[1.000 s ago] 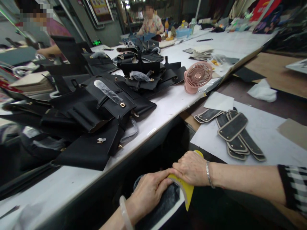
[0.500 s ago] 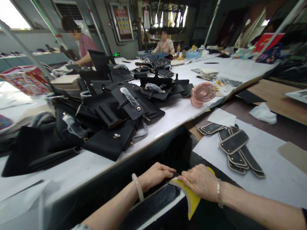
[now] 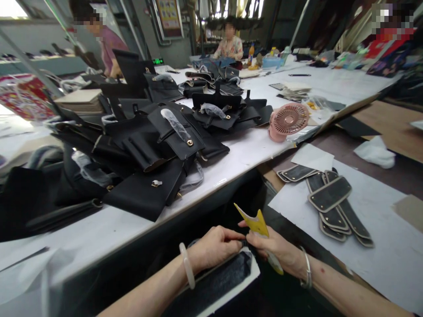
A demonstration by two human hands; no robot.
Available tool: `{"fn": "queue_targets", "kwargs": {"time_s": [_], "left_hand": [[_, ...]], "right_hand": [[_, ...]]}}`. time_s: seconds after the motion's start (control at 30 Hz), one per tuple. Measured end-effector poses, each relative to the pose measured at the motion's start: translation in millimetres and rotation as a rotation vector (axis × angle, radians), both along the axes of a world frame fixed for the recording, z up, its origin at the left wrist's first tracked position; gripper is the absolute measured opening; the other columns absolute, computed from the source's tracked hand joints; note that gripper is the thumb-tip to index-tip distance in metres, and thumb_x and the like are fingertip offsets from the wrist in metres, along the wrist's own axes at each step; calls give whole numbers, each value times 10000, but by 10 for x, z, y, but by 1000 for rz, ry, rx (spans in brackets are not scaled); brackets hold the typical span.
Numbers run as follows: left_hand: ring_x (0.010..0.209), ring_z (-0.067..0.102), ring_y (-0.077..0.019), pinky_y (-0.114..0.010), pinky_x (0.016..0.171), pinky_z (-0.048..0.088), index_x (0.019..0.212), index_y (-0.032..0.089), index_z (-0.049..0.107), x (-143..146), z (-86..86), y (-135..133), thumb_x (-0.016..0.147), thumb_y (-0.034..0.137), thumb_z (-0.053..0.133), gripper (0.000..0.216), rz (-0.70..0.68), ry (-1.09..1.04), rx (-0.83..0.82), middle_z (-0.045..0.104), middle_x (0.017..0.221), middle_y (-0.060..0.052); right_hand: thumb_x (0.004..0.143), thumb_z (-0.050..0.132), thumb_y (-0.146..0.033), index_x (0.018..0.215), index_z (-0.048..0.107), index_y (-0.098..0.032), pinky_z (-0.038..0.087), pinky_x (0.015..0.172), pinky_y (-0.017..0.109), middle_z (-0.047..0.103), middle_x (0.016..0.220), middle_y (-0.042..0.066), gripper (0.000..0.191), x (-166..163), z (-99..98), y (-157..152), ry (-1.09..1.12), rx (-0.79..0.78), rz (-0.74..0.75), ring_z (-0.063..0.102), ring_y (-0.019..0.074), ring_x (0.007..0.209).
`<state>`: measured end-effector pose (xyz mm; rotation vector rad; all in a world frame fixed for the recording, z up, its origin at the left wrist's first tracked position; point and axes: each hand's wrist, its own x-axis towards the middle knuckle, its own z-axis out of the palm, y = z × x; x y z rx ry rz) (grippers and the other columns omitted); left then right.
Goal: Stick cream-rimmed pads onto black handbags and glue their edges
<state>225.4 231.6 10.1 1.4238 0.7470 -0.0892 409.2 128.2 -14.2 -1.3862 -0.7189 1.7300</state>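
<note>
My left hand (image 3: 220, 245) is closed at the far edge of a black bag piece (image 3: 220, 281) with a pale border, low in front of me. Its thumb and fingers press together there. Gripped in my right hand (image 3: 280, 250) is a flat yellow piece (image 3: 259, 223) with a concave curved edge, which points up and to the left. It sticks out above and below the fingers. Both hands nearly meet at the end of the bag piece, and the spot between their fingertips is partly hidden. The bag piece's lower part runs out of view.
Black handbags (image 3: 178, 127) with plastic-wrapped handles lie heaped on the white table (image 3: 246, 147). A pink fan (image 3: 288, 121) stands at its edge. On the right, several black strips (image 3: 330, 193) with pale borders lie on white paper (image 3: 393, 246). Two people sit or stand farther back.
My right hand has turned the yellow piece, so its curved edge has swung from low over the bag piece to pointing upward. My left hand stays at the bag piece's edge.
</note>
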Motion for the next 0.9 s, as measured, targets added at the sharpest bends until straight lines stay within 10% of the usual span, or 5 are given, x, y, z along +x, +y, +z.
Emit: {"fn": "queue_targets", "kwargs": {"time_s": [0.23,0.4,0.63,0.77,0.9], "left_hand": [[514,371,-119,-255,512,300,793,202,763,60,57,15,813,259,480,289,-131,20,242,446,544,40],[556,450,-151,-267,545,334,653,213,683,104,75,37,780,201,464,253,-157,44,348,499,560,17],[977,676,-226,-309,902,486,1182,252,716,-220,98,142,883,292,507,367,-191,-120,235,756,1076,3],[1152,628,-264,-388,1061,427,1295,205,649,-827,200,104,930,385,519,427,136,-95,197,703,1258,-52],[1285,548,-269,-435,1167,315,1301,206,634,-1503,83,-311,947,465,521,453,693,-89,62,668,1321,-75]], "right_hand": [[936,538,-504,1072,603,-173,478,811,318,637,955,42,363,50,9,109,-418,226,274,581,188,874],[965,492,-450,1094,608,-181,451,937,361,647,1062,50,320,132,138,274,-445,227,502,574,211,998],[850,529,-623,1022,589,-169,310,411,210,361,576,-92,490,115,177,437,-375,6,646,311,74,431],[844,565,-596,1086,640,-173,362,434,212,453,586,-63,493,110,263,517,-414,-23,721,411,91,452],[903,517,-589,1177,671,-212,508,922,394,701,1103,81,491,97,285,487,-611,150,770,641,278,1029]]}}
